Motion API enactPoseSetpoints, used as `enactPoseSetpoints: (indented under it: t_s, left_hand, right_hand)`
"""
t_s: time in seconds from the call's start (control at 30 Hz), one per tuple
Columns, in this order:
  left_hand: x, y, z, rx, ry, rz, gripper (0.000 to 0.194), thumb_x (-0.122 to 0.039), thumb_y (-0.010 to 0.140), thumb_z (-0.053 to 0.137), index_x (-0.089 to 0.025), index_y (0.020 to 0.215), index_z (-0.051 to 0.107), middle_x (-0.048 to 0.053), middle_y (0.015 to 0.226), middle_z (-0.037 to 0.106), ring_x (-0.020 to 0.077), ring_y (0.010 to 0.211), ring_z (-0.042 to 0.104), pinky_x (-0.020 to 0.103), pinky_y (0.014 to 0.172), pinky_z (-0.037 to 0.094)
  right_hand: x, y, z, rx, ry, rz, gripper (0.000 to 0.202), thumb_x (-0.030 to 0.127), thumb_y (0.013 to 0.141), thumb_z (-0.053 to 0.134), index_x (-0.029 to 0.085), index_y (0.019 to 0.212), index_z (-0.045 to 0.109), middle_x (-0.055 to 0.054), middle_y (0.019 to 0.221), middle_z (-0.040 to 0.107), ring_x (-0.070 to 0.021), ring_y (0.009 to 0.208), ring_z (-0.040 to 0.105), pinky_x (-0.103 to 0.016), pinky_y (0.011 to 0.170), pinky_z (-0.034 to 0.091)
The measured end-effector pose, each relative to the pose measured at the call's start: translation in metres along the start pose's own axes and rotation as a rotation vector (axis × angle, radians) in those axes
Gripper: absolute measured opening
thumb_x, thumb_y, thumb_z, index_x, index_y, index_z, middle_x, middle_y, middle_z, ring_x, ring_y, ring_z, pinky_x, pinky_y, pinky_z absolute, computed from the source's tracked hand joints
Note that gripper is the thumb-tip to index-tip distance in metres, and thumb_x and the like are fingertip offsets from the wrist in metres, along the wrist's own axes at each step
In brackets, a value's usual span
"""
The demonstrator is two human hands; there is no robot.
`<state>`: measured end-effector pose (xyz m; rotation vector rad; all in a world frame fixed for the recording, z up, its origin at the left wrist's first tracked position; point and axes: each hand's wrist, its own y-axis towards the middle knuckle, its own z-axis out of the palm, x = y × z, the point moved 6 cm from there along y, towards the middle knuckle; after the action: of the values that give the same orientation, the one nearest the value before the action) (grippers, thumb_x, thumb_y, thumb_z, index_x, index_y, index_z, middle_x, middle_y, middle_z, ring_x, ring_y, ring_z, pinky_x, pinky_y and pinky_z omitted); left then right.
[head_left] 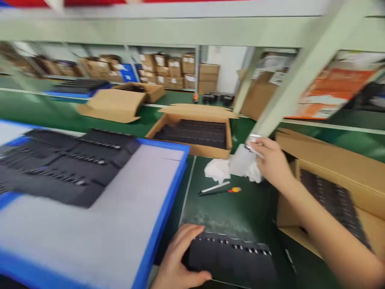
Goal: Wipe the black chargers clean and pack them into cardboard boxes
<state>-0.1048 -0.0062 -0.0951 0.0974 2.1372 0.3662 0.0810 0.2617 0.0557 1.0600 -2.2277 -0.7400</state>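
Note:
My left hand [183, 259] rests at the left end of a row of black pieces [231, 259] with shiny round tips, thumb and fingers spread around that end and touching it. My right hand [272, 160] is raised beside the slanted pale post, its fingers closed on a small shiny metallic item [254, 140] that is too blurred to name. Below it lie crumpled white tissues [217, 170] and a clear bag. A white pen [215, 187] and a dark tool with a red and yellow end [221, 191] lie on the green table [219, 216].
At the left, a blue-rimmed white tray [141, 180] carries rows of black pieces [66, 160]. An open carton [198, 151] of black strips sits ahead. Another open carton [331, 156] stands under my right forearm. The pale post [300, 76] slants near my right hand.

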Motion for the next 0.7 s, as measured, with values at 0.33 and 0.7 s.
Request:
enactPoseSetpoints:
  t_s: [0.33, 0.7]
  left_hand:
    - [0.006, -0.004, -0.003, 0.005, 0.09, 0.129, 0.072, -0.049, 0.065, 0.083, -0.028, 0.13, 0.062, 0.01, 0.122, 0.071, 0.0305, 0.112, 0.069, 0.038, 0.095, 0.058]
    - [-0.01, 0.006, -0.011, 0.001, 0.115, 0.12, 0.065, -0.052, 0.071, 0.081, -0.028, 0.129, 0.063, 0.008, 0.121, 0.072, 0.0285, 0.11, 0.07, 0.034, 0.089, 0.061]
  right_hand:
    - [-0.007, -0.013, -0.011, 0.118, -0.269, 0.08, 0.047, 0.003, 0.08, 0.039, 0.024, 0.111, 0.068, -0.011, 0.111, 0.062, -0.0277, 0.094, 0.058, -0.046, 0.082, 0.053]
    - [-0.005, -0.011, -0.018, 0.165, -0.315, 0.092, 0.049, 0.0, 0.078, 0.038, 0.023, 0.109, 0.067, -0.01, 0.111, 0.061, -0.0276, 0.095, 0.058, -0.045, 0.084, 0.053]
